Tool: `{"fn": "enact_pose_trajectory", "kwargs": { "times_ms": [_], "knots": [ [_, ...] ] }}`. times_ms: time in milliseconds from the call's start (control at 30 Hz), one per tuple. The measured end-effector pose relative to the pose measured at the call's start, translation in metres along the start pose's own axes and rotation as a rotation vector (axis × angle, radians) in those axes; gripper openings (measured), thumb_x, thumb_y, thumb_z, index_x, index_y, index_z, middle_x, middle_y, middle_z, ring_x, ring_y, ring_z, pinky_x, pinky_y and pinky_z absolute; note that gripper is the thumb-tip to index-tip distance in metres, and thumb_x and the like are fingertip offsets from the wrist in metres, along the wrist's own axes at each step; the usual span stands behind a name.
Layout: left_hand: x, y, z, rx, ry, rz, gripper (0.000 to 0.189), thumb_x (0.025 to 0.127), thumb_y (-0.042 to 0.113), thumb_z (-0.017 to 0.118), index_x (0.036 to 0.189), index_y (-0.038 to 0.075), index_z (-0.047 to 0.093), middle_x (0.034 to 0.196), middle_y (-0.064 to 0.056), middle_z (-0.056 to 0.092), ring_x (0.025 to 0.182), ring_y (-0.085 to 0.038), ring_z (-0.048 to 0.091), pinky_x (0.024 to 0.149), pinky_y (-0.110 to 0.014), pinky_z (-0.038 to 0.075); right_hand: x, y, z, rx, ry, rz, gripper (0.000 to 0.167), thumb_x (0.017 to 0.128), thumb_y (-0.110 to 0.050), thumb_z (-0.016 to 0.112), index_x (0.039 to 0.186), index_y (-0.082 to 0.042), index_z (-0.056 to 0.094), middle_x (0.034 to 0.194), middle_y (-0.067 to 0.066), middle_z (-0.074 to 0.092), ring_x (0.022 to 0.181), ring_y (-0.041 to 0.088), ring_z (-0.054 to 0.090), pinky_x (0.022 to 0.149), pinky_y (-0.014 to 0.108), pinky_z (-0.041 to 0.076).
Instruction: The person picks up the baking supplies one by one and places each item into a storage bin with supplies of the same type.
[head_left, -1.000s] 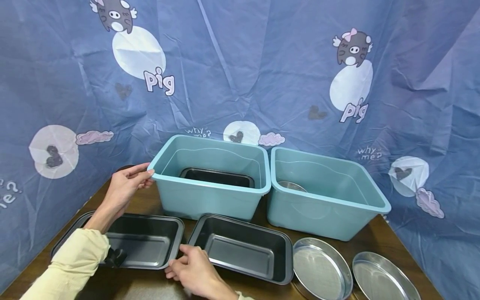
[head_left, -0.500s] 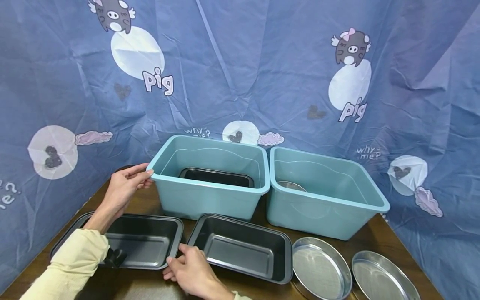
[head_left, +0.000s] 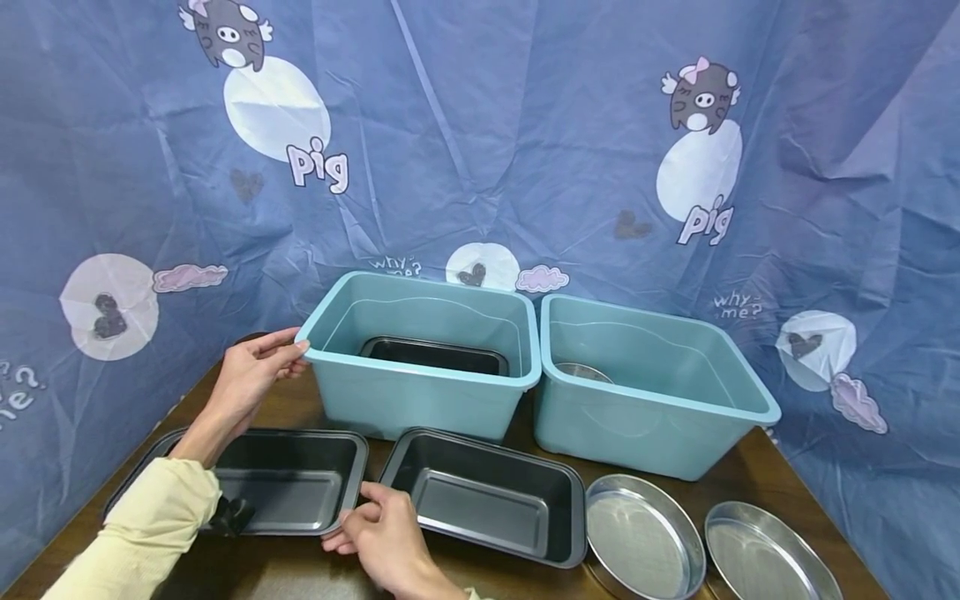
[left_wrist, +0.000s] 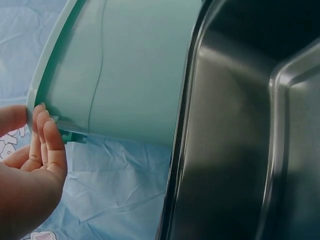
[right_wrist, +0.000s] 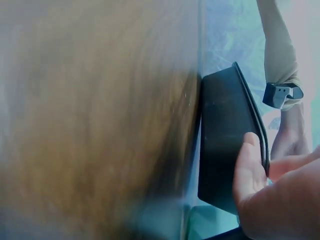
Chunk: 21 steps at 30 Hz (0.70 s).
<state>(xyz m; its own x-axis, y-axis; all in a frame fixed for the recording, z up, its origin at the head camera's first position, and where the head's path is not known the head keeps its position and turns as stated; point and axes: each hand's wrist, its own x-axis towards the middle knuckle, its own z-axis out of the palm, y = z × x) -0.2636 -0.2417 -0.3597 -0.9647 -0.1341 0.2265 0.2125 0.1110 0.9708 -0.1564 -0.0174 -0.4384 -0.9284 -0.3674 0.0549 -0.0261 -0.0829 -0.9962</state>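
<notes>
My left hand (head_left: 247, 379) pinches the front left corner of the left light-blue plastic tub (head_left: 405, 400), thumb on one side of the rim and fingertips on the other, as the left wrist view shows. A dark loaf pan (head_left: 435, 354) lies inside this tub. Below my left forearm sits another dark loaf pan (head_left: 277, 492), partly hidden by the sleeve. My right hand (head_left: 393, 542) holds that pan by its near right corner; in the right wrist view its fingers lie along the outer wall and over the rim of the pan (right_wrist: 222, 135).
Just right of my right hand stands a further dark loaf pan (head_left: 480, 504). Two round metal pans (head_left: 645, 542) follow at the right. A second light-blue tub (head_left: 622, 433) holds a round metal piece (head_left: 583, 372). Behind the wooden table (head_left: 292, 575) hangs a blue printed cloth (head_left: 480, 150).
My right hand has shifted very slightly left at the pan's corner. The left hand stays at the tub's rim.
</notes>
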Motion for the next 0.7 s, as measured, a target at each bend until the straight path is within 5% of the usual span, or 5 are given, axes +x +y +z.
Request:
{"fn": "enact_pose_trajectory", "kwargs": {
  "times_ms": [700],
  "knots": [
    [0.0014,0.0008,-0.0005,-0.034,-0.022,-0.013,0.054,0.104,0.01,0.062,0.145,-0.019,0.042,0.084,0.014,0.069,0.073,0.0,0.065,0.068,-0.016,0.055,-0.0039,-0.0089,-0.0069,0.005,0.172,-0.1,0.052,0.085,0.011,0.056,0.135,0.024,0.05,0.075,0.018,0.072,0.059,0.031,0.072,0.057,0.025,0.059]
  ]
}}
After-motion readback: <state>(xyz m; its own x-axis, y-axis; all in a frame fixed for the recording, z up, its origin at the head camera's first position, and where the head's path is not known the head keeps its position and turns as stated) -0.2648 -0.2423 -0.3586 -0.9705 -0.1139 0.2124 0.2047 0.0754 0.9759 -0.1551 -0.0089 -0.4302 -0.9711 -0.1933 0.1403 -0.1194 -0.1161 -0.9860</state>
